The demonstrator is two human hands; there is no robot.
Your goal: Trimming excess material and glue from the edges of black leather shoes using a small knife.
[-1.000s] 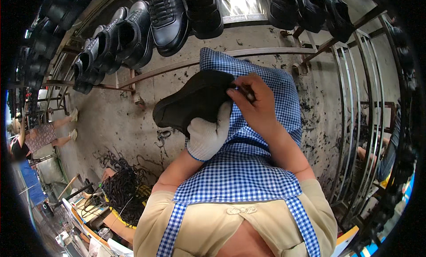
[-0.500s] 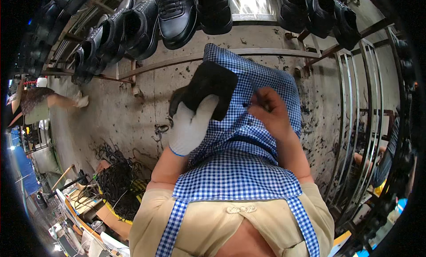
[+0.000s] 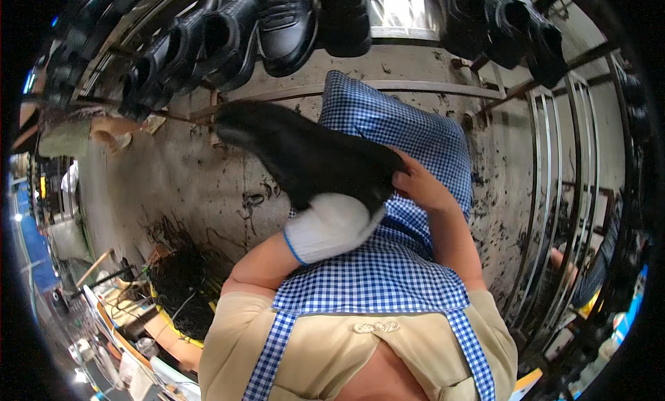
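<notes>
A black boot (image 3: 305, 145) lies tilted across my lap, its toe up to the left and its wide top end toward the right. My left hand (image 3: 339, 221), in a white knitted glove with a blue cuff edge, is closed on the near side of the boot; its fingertips are blurred and partly hidden. At the boot's right end, my bare right hand (image 3: 419, 183) pinches the edge between thumb and fingers. Whether a small tool is also in that hand cannot be seen. A blue-and-white checked apron (image 3: 395, 124) covers my lap beneath the boot.
Black lace-up shoes (image 3: 287, 27) stand in a row on a metal rack (image 3: 415, 89) ahead. To the left, a basket (image 3: 158, 300) holds a tangle of black strips. Metal rack posts (image 3: 547, 193) rise on the right. Another person's hand (image 3: 114, 134) shows at far left.
The boot has turned and swung so its full side shows, with the toe up left. My left hand has shifted right and nearer; my right hand has come onto the boot's edge.
</notes>
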